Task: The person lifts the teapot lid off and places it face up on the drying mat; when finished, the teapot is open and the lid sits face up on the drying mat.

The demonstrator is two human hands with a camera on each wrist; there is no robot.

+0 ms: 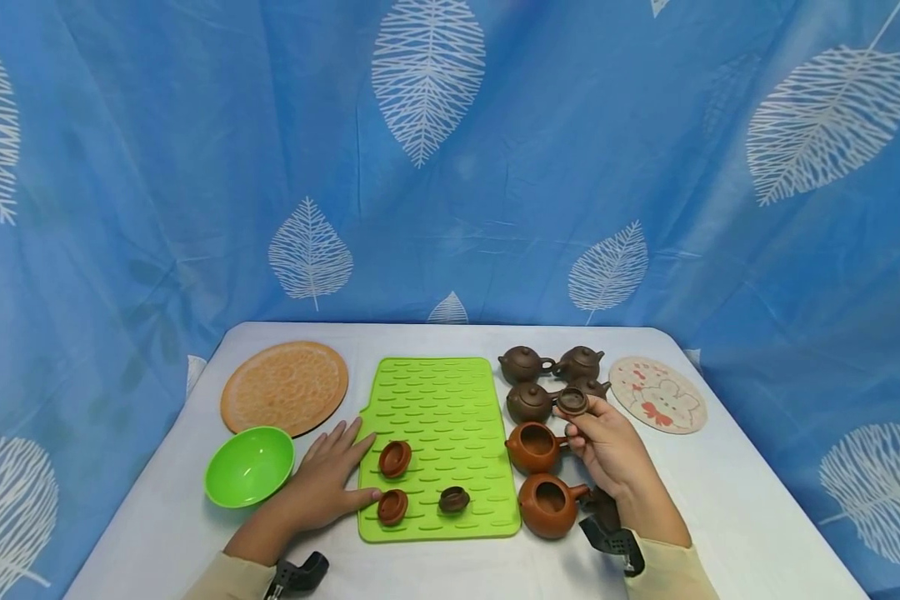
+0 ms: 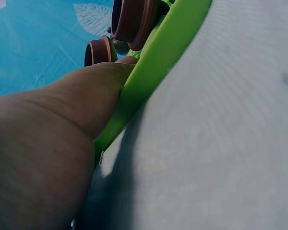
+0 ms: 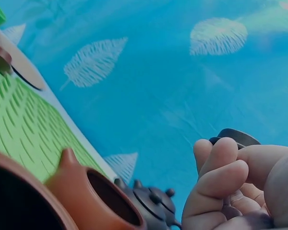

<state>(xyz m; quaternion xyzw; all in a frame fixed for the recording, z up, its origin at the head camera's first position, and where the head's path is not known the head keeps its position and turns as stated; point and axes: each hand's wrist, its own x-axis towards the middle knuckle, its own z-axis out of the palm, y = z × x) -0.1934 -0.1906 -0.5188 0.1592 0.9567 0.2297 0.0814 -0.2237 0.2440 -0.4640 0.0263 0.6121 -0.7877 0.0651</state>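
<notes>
My right hand (image 1: 607, 442) pinches a dark brown teapot lid (image 1: 572, 401), turned underside up, above the dark teapots. Below it, two lidless reddish-brown teapots (image 1: 534, 448) stand along the right edge of the green mat (image 1: 435, 392). With fingers spread, my left hand (image 1: 326, 487) rests at the mat's left edge, its thumb (image 2: 98, 88) on the rim. Close to that thumb lie two reddish-brown lids (image 1: 392, 507), tipped on their sides. A dark brown lid (image 1: 453, 500) lies farther right on the mat.
Several dark teapots (image 1: 522, 364) with lids on stand at the back right; another dark one (image 1: 605, 507) is partly hidden under the right wrist. A green bowl (image 1: 249, 468) and an orange round mat (image 1: 285, 387) are at left. A rabbit-print round mat (image 1: 656, 393) lies at right.
</notes>
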